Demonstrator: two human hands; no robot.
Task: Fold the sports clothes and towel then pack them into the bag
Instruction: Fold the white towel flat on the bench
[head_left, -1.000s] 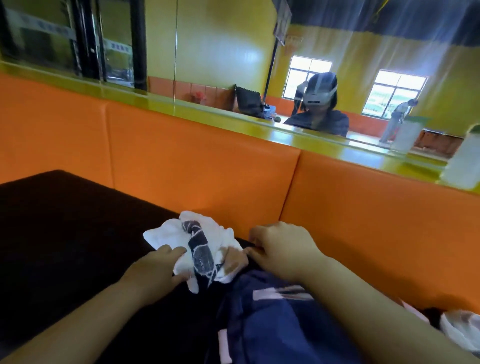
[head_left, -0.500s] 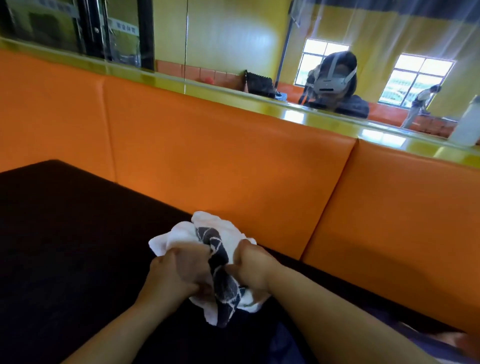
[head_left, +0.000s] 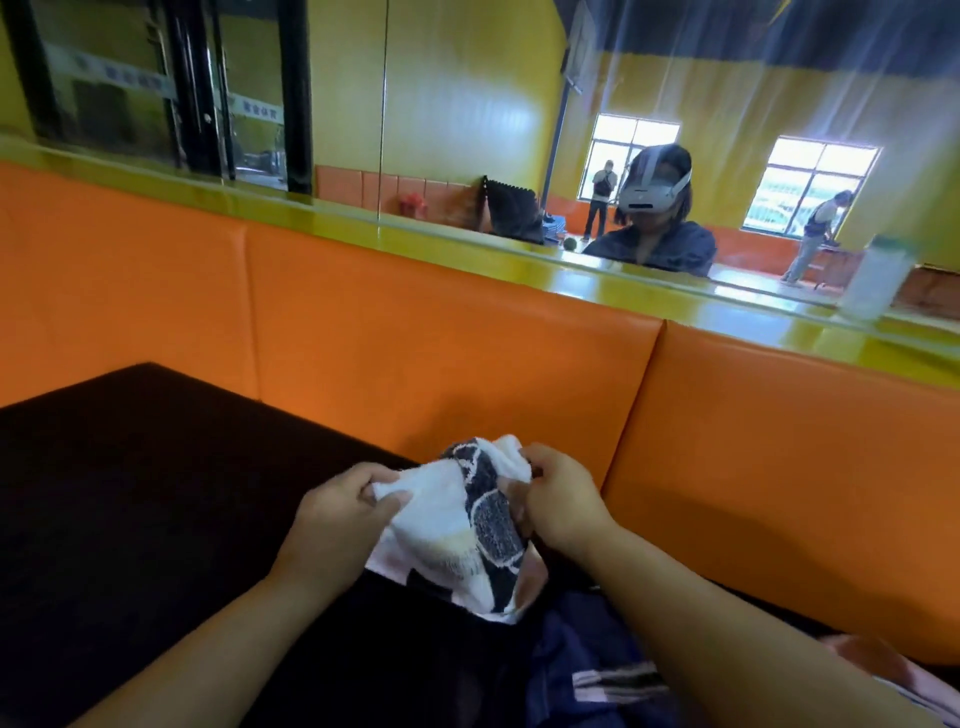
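left hand (head_left: 337, 519): pinching towel's left edge, thumb on top, fingers curled under
right hand (head_left: 558, 499): fingers curled, gripping towel's right side
towel (head_left: 457, 525): white, dark patterned band, bunched, held up between both hands above the dark surface (head_left: 130, 493), near its back edge by the orange padding (head_left: 441, 364)
navy garment (head_left: 597, 670): pale stripes, lies under right forearm, at near edge

1. Towel (head_left: 447, 525): side edges covered by the gripping left hand (head_left: 337, 514) and right hand (head_left: 563, 504).
2. Navy garment (head_left: 597, 670): cut off by the lower edge and crossed by the right forearm.
3. Pink cloth (head_left: 898, 680): only a strip shows at the lower right corner.
4. White container (head_left: 878, 280) on the ledge: blurred, kind indeterminate.
5. Door lettering (head_left: 254, 110): too blurred to read.
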